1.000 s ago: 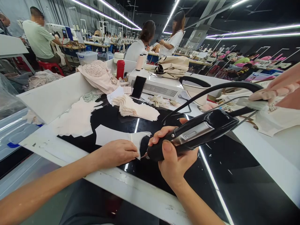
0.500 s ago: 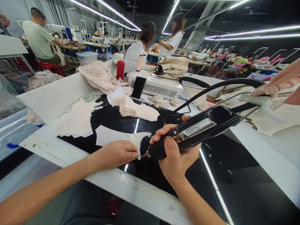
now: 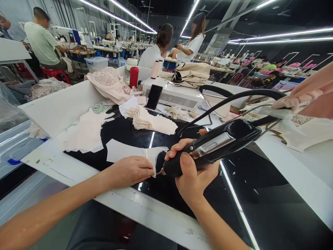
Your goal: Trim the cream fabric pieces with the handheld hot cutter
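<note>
Gripping the glossy black cutting tool in my right hand, fingers clamped round its barrel, I press my flat left hand on a thin white fabric piece lying on the shiny black table.

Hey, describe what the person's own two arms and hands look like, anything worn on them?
Both forearms are bare as far as the picture shows; no sleeves, gloves, watch or bracelets appear. The left hand and the right hand show no rings. The nails on the right hand's fingers are short and unpainted. No markings or bandages show.
</note>
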Demonstrator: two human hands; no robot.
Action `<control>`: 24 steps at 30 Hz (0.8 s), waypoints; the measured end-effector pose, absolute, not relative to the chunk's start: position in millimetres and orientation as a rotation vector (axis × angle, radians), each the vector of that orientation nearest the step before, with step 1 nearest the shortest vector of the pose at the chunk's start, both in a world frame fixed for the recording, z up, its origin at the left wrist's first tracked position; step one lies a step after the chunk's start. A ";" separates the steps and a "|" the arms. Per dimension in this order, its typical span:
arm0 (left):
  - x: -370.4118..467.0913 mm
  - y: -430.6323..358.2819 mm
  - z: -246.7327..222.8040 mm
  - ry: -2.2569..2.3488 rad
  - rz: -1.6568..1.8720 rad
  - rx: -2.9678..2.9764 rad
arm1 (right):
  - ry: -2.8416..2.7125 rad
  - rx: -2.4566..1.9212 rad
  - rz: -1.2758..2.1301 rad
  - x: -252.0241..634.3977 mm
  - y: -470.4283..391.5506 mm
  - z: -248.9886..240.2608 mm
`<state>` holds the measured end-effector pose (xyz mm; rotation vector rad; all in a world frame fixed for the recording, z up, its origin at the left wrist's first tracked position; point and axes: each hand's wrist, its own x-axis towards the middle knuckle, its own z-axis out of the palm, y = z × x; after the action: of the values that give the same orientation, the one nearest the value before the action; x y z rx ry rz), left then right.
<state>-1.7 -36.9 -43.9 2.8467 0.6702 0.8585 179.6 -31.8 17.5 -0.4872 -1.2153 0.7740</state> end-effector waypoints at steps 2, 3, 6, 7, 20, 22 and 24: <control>-1.5 -37.3 -44.1 0.672 0.863 2.842 | -1.211 -0.492 0.773 179.3 -31.9 17.8; -1.5 -37.5 -44.2 0.678 0.867 2.838 | -1.211 -0.489 0.773 179.1 -32.0 17.9; -1.7 -38.1 -43.8 0.688 0.862 2.841 | -1.223 -0.493 0.767 178.3 -32.3 18.3; -1.9 -38.1 -43.4 0.687 0.857 2.846 | -1.227 -0.501 0.767 178.0 -32.4 18.5; -1.5 -37.9 -41.8 0.684 0.888 2.817 | -1.230 -0.504 0.756 173.3 -32.3 20.3; -2.9 -37.9 -41.7 0.712 0.918 2.804 | -1.233 -0.530 0.750 173.1 -33.2 20.8; -5.5 -37.9 -41.3 0.741 0.937 2.791 | -1.243 -0.539 0.761 173.6 -35.2 20.5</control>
<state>-5.5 -37.9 -41.3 2.7914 0.7407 0.9365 173.6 -35.2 20.5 -0.5392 -1.2435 0.7614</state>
